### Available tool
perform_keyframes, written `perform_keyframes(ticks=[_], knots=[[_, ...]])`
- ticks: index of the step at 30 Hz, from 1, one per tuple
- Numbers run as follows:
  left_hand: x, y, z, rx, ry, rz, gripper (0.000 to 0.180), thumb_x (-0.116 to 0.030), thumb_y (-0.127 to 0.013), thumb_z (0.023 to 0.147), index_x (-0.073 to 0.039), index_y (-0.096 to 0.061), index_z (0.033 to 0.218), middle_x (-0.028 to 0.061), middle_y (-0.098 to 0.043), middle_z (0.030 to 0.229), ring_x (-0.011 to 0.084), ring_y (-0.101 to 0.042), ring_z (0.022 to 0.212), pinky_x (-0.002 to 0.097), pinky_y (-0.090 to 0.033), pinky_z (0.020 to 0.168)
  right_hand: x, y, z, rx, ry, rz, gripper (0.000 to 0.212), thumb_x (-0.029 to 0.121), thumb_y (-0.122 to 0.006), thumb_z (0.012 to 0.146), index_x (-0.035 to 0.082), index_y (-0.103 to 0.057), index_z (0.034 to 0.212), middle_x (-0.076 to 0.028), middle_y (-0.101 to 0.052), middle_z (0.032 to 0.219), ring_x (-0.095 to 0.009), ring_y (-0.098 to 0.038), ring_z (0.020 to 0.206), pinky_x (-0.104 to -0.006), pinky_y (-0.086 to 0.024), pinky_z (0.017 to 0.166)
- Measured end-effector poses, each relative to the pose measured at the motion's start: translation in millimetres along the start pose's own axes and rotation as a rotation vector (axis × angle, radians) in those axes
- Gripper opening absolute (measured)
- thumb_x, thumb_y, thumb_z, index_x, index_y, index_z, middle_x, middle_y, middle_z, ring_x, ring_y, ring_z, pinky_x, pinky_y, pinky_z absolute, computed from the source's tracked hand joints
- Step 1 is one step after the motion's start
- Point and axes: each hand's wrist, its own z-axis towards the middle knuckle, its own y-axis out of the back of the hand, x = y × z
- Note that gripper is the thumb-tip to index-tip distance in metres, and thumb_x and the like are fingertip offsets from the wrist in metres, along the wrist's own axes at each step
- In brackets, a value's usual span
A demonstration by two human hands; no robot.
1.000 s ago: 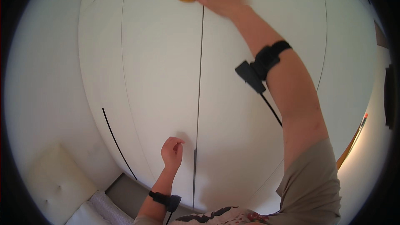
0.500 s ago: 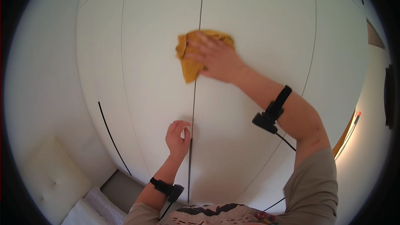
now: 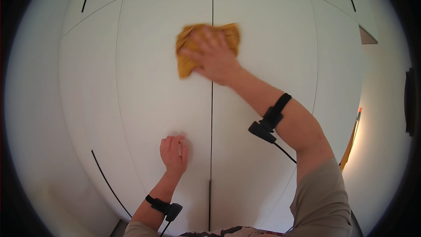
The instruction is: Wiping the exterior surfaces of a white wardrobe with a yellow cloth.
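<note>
A mustard-yellow cloth [image 3: 186, 63] lies crumpled against the tall white wardrobe doors [image 3: 263, 52], across the dark seam between two of them. My right hand [image 3: 215, 57] holds it pressed to the surface, fingers spread over it and slightly blurred by motion. Parts of the cloth stick out above and to the left of the fingers. Lower down, my left hand [image 3: 173, 153] is at the left door, its fingers curled in toward the thumb. I see nothing held in it; its fingertips are partly hidden.
Black wrist devices [image 3: 264, 125] with cables are strapped to both forearms. A long dark handle [image 3: 209, 204] runs down the central seam, and another handle [image 3: 109, 182] is at lower left. A lit strip [image 3: 351, 145] glows beyond the wardrobe's right side.
More of the wardrobe's top has come into view, and the bed at lower left has left it. My right hand and the cloth have shifted left across the seam; my left hand is farther from the seam.
</note>
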Motion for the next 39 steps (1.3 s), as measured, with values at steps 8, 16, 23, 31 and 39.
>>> perform_keyframes(ticks=[8,16,23,31,39], knots=[[29.5,-15.4,42.3,-0.043,-0.156,-0.081,0.005,-0.007,-0.066,0.083,-0.006,-0.064,0.088,0.007,-0.057,0.082,0.0286,-0.05,0.07,0.0408,-0.04,0.065,-101.9,10.7,77.4,-0.252,-0.244,-0.149,0.056,0.049,-0.065,0.092,0.031,-0.056,0.144,-0.01,-0.045,0.157,-0.032,-0.035,0.149,-0.0552,-0.032,0.118],[36.5,-19.7,34.8,-0.123,-0.179,-0.215,0.01,-0.006,-0.07,0.075,-0.008,-0.067,0.084,0.0079,-0.06,0.086,0.0281,-0.052,0.074,0.0392,-0.039,0.068,-132.9,4.4,98.8,-0.212,-0.744,-0.368,0.072,0.056,-0.05,0.097,0.016,-0.04,0.157,-0.016,-0.035,0.163,-0.04,-0.029,0.151,-0.0641,-0.019,0.119],[15.1,-41.8,38.5,-0.127,-0.15,-0.162,0.009,-0.012,-0.066,0.074,-0.01,-0.068,0.083,0.0063,-0.06,0.087,0.0263,-0.052,0.078,0.0385,-0.038,0.073,-83.9,-12.2,112.1,-0.207,-0.016,-0.069,0.061,0.056,-0.057,0.097,0.03,-0.049,0.151,-0.006,-0.038,0.163,-0.033,-0.029,0.153,-0.0524,-0.024,0.123],[34.1,-46.0,19.5,-0.284,-0.077,-0.127,0.011,-0.009,-0.06,0.076,-0.007,-0.065,0.085,0.0087,-0.059,0.087,0.0261,-0.047,0.079,0.0369,-0.039,0.069,-210.7,57.5,42.9,-0.182,-0.423,-0.271,0.07,0.053,-0.049,0.101,0.011,-0.041,0.156,-0.017,-0.034,0.164,-0.036,-0.027,0.153,-0.0476,-0.023,0.125],[27.0,-43.8,39.8,-0.166,-0.204,0.043,0.009,-0.008,-0.057,0.081,-0.005,-0.064,0.085,0.0095,-0.057,0.087,0.0266,-0.049,0.08,0.0376,-0.04,0.066,-354.4,117.9,-92.9,-0.218,-0.802,-0.315,0.069,0.052,-0.047,0.102,0.009,-0.04,0.156,-0.017,-0.038,0.161,-0.033,-0.033,0.15,-0.0477,-0.025,0.123]])
